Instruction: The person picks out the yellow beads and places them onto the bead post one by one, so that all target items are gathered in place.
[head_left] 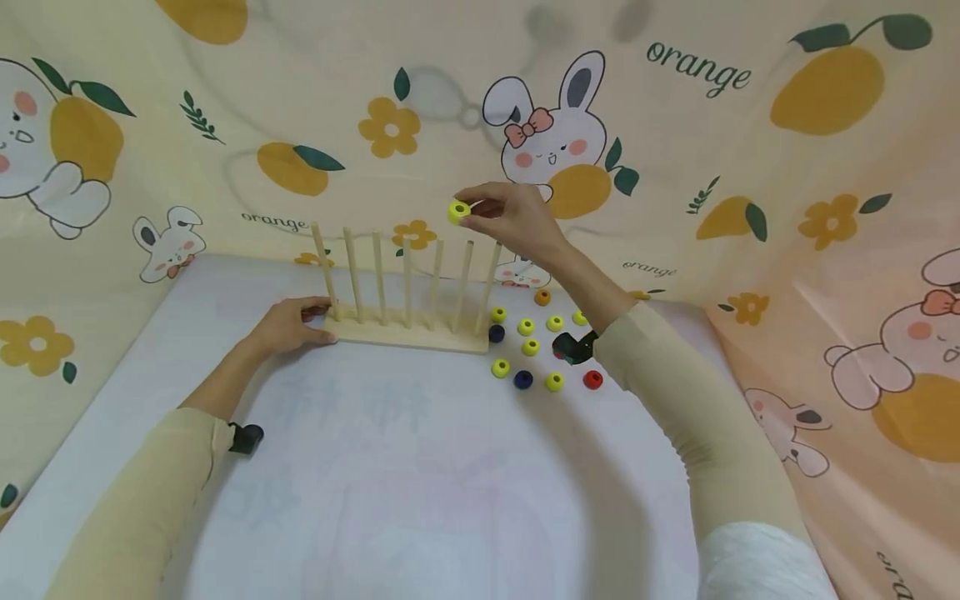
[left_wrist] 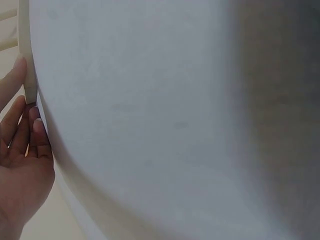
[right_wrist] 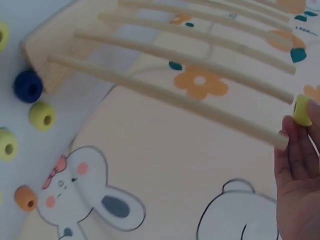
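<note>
A wooden rack with a row of several upright pegs stands on the white table. My left hand holds the left end of its base, thumb along the front edge and fingers at the end, as the left wrist view shows on the base. High over the right half of the rack, my right hand pinches a yellow bead between thumb and fingertips. In the right wrist view this bead is right by the tip of the second peg from the right end.
Right of the rack lie loose beads: several yellow ones, a dark blue one in front, another dark blue one close to the base, an orange one and a red one. A patterned cloth hangs behind the table.
</note>
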